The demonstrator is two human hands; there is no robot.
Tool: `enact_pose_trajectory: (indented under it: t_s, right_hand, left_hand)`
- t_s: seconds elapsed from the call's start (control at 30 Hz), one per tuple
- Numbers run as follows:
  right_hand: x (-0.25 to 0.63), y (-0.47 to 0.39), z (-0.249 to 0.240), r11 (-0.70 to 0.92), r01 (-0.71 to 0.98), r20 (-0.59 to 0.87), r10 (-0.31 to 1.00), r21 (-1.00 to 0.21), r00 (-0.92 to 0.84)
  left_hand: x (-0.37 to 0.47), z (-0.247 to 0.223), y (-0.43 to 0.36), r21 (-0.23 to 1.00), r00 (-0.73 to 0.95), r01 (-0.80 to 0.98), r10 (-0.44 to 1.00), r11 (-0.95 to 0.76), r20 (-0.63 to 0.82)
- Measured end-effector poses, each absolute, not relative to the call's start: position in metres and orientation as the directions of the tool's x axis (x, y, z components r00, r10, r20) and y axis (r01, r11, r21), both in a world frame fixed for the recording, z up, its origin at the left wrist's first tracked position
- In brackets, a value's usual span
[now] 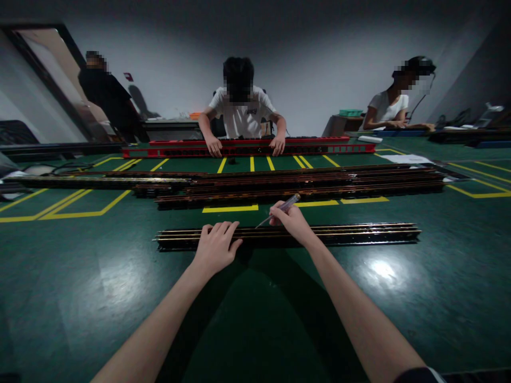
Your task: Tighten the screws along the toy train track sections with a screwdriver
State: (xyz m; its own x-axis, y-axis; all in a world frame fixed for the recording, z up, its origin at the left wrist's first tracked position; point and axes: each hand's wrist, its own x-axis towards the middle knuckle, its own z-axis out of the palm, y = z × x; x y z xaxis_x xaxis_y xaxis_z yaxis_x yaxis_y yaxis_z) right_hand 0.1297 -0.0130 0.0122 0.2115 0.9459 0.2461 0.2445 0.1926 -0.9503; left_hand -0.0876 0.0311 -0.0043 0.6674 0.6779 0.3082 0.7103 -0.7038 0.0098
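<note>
A long black rail (pixel 351 235) with brass-coloured strips along its top lies crosswise on the green table in front of me. My left hand (pixel 217 247) grips it left of its middle, fingers over the top and thumb at the near side. In my right hand (pixel 290 219) is a slim screwdriver (pixel 289 203) with a translucent handle, held in a pinch. Its thin shaft slants down to the left, and the tip is at the rail's far edge, close to my left fingertips. Whether the tip touches the rail I cannot tell.
Beyond the rail lies a stack of similar dark rails (pixel 319 181). Across the table (pixel 99 276), marked with yellow tape, a co-worker (pixel 243 111) has both hands at a long red frame (pixel 167 150). Another person (pixel 389 106) sits at the right; one (pixel 107 101) stands at the left.
</note>
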Motion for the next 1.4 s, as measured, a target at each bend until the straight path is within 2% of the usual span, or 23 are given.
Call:
enact_pose_trajectory:
  t_s: [0.27, 0.63, 1.1, 1.4]
  right_hand:
    - [0.133, -0.011, 0.011, 0.169, 0.201, 0.219, 0.941, -0.965, 0.259]
    - [0.133, -0.012, 0.015, 0.135, 0.169, 0.184, 0.93, -0.976, 0.319]
    - [0.145, -0.01, 0.01, 0.129, 0.16, 0.182, 0.906, -0.979, 0.382]
    - [0.143, -0.008, 0.007, 0.15, 0.085, 0.171, 0.908, -0.985, 0.383]
  left_hand:
    - [-0.086, -0.008, 0.031, 0.014, 0.721, 0.64, 0.606, -0.768, 0.335]
    - [-0.085, -0.01, 0.032, -0.025, 0.711, 0.665, 0.623, -0.746, 0.326]
    - [-0.086, -0.013, 0.033, -0.011, 0.702, 0.666, 0.622, -0.746, 0.347]
    - [-0.083, -0.012, 0.032, -0.006, 0.686, 0.683, 0.638, -0.73, 0.35]
